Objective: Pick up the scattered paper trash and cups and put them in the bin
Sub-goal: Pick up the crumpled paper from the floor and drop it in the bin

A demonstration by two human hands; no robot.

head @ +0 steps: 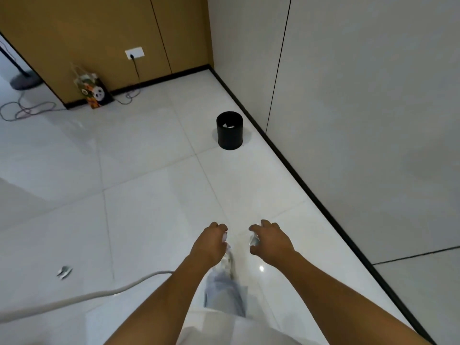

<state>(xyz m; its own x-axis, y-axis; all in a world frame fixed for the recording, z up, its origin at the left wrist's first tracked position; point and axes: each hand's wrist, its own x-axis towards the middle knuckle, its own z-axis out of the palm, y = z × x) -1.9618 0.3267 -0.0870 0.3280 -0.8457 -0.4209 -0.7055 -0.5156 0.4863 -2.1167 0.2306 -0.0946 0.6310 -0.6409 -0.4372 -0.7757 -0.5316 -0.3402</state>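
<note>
Where tiles meet wall, black bin (229, 130) holds white paper.

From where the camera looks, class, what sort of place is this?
Probably an office or hallway corner indoors: glossy white floor tiles, a wood-panelled wall with a socket, and a small black bin near the skirting.

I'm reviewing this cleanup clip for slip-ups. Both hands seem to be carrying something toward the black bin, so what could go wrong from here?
The bin stands well ahead, so a throw from here would likely miss. The scrap in the right hand is held only lightly and may drop; the same goes for the paper in the left hand. The cable across the floor could trip a foot, and the crumpled piece on the left could get forgotten.
</note>
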